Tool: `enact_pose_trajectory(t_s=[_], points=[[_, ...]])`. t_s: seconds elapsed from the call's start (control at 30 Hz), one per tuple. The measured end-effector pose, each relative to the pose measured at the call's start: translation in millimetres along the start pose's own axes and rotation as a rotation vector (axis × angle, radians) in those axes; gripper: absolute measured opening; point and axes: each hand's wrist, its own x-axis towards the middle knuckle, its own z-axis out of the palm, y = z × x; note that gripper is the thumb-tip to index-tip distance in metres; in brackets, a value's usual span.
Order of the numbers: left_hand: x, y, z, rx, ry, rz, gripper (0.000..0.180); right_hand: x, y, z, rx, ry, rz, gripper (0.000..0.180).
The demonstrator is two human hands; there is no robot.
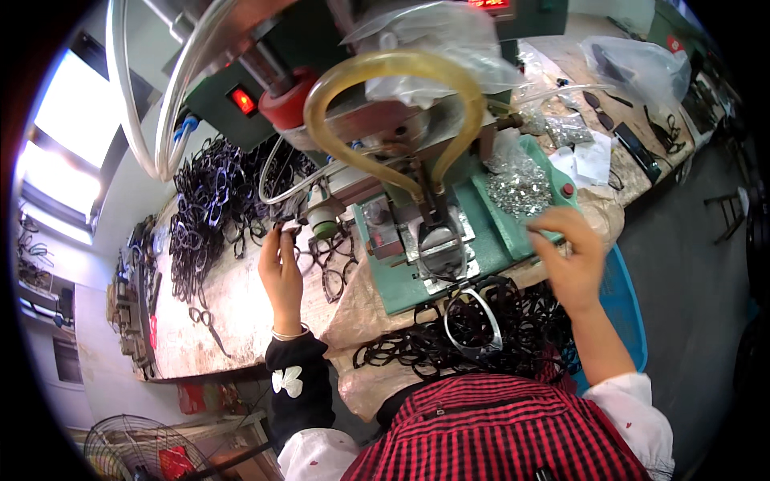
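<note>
My left hand [281, 276] is raised left of a green bench machine [401, 293], thumb and fingers pinched at a small dark piece I cannot make out. My right hand [576, 256] hovers by a green tray [501, 228] of small shiny metal parts [520, 191]. Its thumb and index finger are curled toward each other; anything between them is too small to tell. An eyeglass frame [473, 349], light grey around one rim, hangs at the machine's front. Its other rim [443, 255] sits under the machine's head, beneath a curved yellowish tube [393, 64].
Black eyeglass frames lie in a lap pile [401, 349] and a large heap [208, 192] at the left. A blue bin [630, 297] stands at the right. Scissors [210, 321] lie on the bench. Plastic bags [638, 68] and sunglasses [597, 108] lie at the far right.
</note>
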Motion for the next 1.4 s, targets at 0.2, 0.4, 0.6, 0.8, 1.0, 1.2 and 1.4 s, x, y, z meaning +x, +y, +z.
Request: enact_pose_trajectory(t_s=[0.2,0.4,0.6,0.8,1.0,1.2,1.4], points=[[-14,35,31,-0.476,0.023,-0.414,0.020,48,-30,72,0.422,-0.042,0.094,0.031],[-75,81,41,-0.796,0.083,-0.362,0.011,35,-35,82,0.579,-0.027,0.242,0.042],[-16,204,20,-0.612,0.080,0.352,0.037,37,-52,80,0.804,-0.092,0.380,0.049],[-3,216,20,-0.500,0.061,0.303,0.034,28,-72,73,0.865,-0.101,0.478,0.058],[-67,221,52,-1.098,-0.967,-0.827,0.028,41,-37,48,0.424,-0.235,0.105,0.054],[-71,209,81,-1.193,-0.877,-0.939,0.024,38,76,15,0.121,0.366,0.175,0.050],[-76,214,82,-1.193,-0.770,-1.027,0.021,-4,68,-2,-0.252,0.164,0.160,0.021]])
